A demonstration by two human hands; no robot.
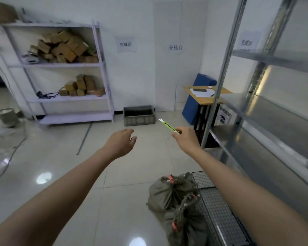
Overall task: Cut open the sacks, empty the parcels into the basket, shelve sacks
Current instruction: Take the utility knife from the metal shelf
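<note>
Reaching out over the pale tiled floor (60, 157), both bare arms are extending away from the camera. The left hand (122, 142) is hanging palm-down with its fingers loosely curved and slightly apart, holding nothing. The right hand (185, 137) is gripping the near end of a green utility knife (168, 126), fingers and thumb curling round the handle. The blade is sticking out and pointing to the far left, toward a grey crate (139, 119) that is sitting against the far wall. The sacks (167, 194), grey-green and tied shut with red ties, are lying in a heap on the floor near and to the right, below the right forearm. They are touching the left edge of a black wire basket (213, 206), which is lying just beside a metal rack (274, 118) running along the right side. On the far left a white shelf unit (60, 65) is carrying piles of cardboard boxes (64, 48) on two levels. A small wooden table (203, 99) with papers is standing at the far right, between the crate and the rack.
</note>
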